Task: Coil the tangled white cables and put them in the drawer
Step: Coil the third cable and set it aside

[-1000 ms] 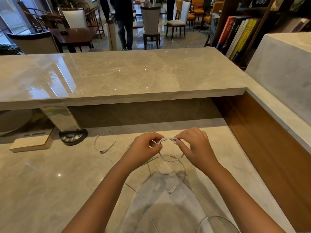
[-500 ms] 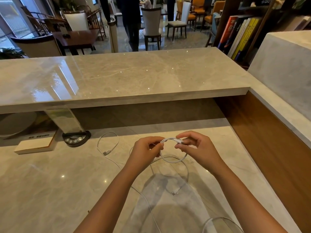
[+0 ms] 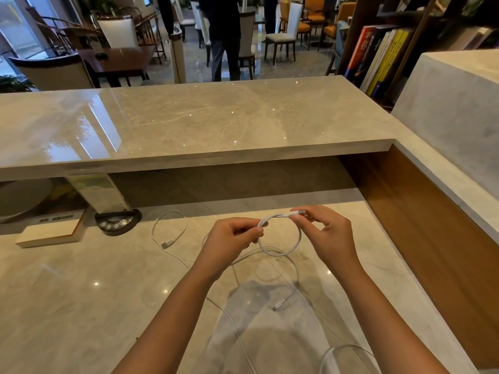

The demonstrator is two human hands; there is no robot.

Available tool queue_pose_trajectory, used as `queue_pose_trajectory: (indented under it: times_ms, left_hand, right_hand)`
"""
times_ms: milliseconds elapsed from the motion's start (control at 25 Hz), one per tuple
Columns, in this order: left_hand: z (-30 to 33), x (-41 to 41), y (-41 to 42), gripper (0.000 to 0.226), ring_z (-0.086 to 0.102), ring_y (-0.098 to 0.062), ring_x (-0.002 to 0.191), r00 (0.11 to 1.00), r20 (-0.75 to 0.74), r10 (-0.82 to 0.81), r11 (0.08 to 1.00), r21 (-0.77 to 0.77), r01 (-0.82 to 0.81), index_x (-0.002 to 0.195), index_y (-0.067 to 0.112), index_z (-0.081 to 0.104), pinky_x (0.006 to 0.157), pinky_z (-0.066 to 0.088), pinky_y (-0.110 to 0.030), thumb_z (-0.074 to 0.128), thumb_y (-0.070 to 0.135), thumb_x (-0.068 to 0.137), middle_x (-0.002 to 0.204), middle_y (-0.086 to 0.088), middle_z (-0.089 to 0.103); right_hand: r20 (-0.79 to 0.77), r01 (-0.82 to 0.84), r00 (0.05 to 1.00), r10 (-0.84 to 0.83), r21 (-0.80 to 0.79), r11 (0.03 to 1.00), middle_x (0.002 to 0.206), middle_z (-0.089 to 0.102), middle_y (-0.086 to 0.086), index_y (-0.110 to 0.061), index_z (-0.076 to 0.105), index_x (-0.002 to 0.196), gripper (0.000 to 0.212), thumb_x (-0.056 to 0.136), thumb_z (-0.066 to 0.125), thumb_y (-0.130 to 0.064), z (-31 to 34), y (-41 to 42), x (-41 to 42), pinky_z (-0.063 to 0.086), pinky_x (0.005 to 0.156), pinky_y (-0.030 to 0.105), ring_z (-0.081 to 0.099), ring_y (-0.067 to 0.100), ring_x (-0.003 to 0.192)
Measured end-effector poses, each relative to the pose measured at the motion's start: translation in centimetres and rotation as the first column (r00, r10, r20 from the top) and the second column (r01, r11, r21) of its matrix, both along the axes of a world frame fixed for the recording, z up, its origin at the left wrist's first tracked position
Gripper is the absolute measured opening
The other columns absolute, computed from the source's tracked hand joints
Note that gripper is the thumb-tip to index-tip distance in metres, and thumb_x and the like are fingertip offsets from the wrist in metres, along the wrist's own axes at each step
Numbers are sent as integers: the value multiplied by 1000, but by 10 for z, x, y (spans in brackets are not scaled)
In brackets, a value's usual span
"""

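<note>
A glossy beige marble counter (image 3: 81, 292) fills the lower frame; loose white cables (image 3: 172, 238) trail across its middle, with a black button console (image 3: 117, 222) and book (image 3: 48, 234) at left

Even indoor light; window glare streaks upper counter (image 3: 89, 130); soft shadow near bottom edge; wide-angle edge bending.

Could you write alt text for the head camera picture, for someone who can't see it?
Two bare hands hold a white cable in a loop above a marble counter: the left hand pinches the loop, the right hand pinches its plug end. More white cable lies loose on the counter, beside a book and a black button base.
</note>
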State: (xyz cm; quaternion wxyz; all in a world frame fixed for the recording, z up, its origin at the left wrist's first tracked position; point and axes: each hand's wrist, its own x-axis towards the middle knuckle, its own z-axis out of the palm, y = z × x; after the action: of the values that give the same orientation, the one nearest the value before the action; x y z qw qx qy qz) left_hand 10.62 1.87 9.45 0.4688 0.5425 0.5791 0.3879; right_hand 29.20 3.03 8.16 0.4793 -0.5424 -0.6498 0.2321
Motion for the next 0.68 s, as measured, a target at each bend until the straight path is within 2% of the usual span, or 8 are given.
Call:
queue_pose_trajectory:
  times_ms: [120,200,280,360,400,480,560,680]
  left_hand:
    - [2,5,0,13,56,5,57,993,-118,-4,997,74,13,80,17,76,54,44,-8,64,17,85,70,14,69]
    - [4,8,1,18,54,3,55,992,-128,15,996,85,-4,76,15,76,51,42,-10,62,19,87,73,14,70]
    - [6,7,3,22,51,-2,55,999,33,0,999,-34,1,80,13,75,51,41,-14,57,18,91,71,9,69]
    - [9,4,2,24,52,-5,58,959,273,-78,971,-196,135,88,9,73,54,41,-17,51,14,94,70,3,68]
    - [10,2,2,24,55,-6,61,938,326,-118,951,-234,202,89,9,72,57,45,-18,49,14,95,72,1,68]
    - [9,1,1,24,65,-12,73,925,339,-172,934,-242,262,89,10,71,73,54,-23,48,13,95,79,-2,72]
    - [9,3,1,25,69,-17,88,921,352,-166,947,-204,248,89,10,70,83,55,-27,47,13,95,86,-4,74]
    - [9,5,1,23,70,-17,77,860,503,-89,969,-156,191,93,8,67,78,56,-26,44,10,95,74,-3,71]
  right_hand:
    - [-33,7,999,-6,9,1000,79,64,-14,-19,70,87,6,81,69,-17,-1,0,1,46,66,4,59,-5,81]
    - [-71,-10,997,9,-18,1000,78,66,-11,-22,68,84,6,82,67,-17,0,1,2,48,64,8,61,1,79]
    - [-149,-40,988,32,-49,998,76,67,-9,-23,68,82,10,84,65,-14,3,2,2,49,63,10,62,3,74]
    - [-237,-88,969,64,-88,992,74,68,-7,-25,67,80,15,85,63,-11,9,4,2,50,63,11,63,3,69]
    - [-275,-110,958,76,-108,988,74,68,-7,-26,67,80,17,85,63,-11,12,5,2,51,63,11,63,2,68]
    - [-350,-141,933,83,-144,979,75,69,-6,-26,68,81,16,85,63,-10,14,7,1,52,64,13,64,3,68]
    - [-409,-159,909,75,-176,972,78,69,-4,-23,69,84,13,86,62,-12,16,7,-2,54,66,16,65,6,71]
    - [-480,-164,876,42,-214,963,84,69,-4,-25,67,93,13,89,59,-16,14,9,-7,55,70,21,67,10,76]
